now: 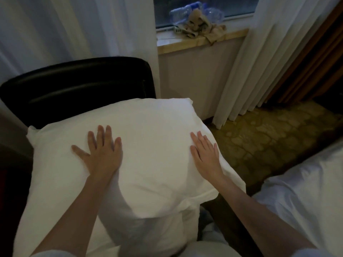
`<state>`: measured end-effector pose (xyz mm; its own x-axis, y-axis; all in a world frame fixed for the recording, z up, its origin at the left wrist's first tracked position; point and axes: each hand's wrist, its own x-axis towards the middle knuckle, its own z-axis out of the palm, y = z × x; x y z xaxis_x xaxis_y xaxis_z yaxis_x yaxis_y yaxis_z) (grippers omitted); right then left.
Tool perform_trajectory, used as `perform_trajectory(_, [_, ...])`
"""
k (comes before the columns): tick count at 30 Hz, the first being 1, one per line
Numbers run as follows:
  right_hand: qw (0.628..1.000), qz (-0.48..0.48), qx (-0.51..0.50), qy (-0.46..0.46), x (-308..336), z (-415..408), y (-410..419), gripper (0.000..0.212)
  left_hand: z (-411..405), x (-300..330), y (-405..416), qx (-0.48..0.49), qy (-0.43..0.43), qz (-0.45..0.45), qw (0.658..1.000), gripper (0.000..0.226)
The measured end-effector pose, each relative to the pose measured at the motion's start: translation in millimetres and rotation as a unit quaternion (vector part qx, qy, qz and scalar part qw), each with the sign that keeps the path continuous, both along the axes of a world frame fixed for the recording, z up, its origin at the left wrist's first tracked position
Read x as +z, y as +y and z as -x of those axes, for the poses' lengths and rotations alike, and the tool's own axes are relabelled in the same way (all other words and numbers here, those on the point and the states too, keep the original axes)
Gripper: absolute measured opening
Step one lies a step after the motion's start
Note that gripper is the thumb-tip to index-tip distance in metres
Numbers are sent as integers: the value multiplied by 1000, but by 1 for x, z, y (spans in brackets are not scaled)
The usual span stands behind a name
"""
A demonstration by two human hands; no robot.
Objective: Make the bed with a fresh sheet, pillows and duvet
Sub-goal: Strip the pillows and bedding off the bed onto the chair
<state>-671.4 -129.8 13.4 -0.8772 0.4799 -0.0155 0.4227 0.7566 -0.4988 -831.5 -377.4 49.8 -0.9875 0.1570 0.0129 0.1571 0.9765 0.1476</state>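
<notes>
A plump white pillow (148, 145) in a white case lies in front of me against a black padded chair back (78, 84). My left hand (101, 153) lies flat on its left half, fingers spread and straight. My right hand (204, 153) lies flat on its right side near the edge, fingers straight. More white bedding (306, 197) shows at the lower right. What supports the pillow from below is hidden.
White curtains (259, 58) hang left and right of a window. On the wooden sill (204, 40) lie a crumpled beige cloth and plastic bottles. Patterned brown carpet (269, 141) covers the floor to the right, between the pillow and the other bedding.
</notes>
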Motion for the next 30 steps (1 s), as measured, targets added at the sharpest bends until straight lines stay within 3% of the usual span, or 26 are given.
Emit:
perform_trajectory(9, [991, 62, -31, -116, -12, -71, 49, 51, -10, 11, 8, 3, 28, -32, 999, 53])
perform_trajectory(13, [980, 96, -33, -171, -19, -100, 95, 51, -15, 17, 39, -64, 95, -48, 992, 55])
perform_trajectory(16, [977, 132, -64, -154, -18, -120, 133, 51, -27, 21, 103, -150, 77, -72, 983, 57])
perform_trajectory(20, [972, 151, -96, -155, -14, -155, 189, 49, -64, 25, 224, -238, -50, -142, 960, 60])
perform_trajectory(24, [955, 191, -147, -172, -12, -201, 241, 49, -111, 18, 330, -281, -231, -226, 903, 57])
perform_trajectory(30, [917, 265, -274, -120, -7, -268, 286, 47, -176, -3, 437, -312, -457, -210, 806, 44])
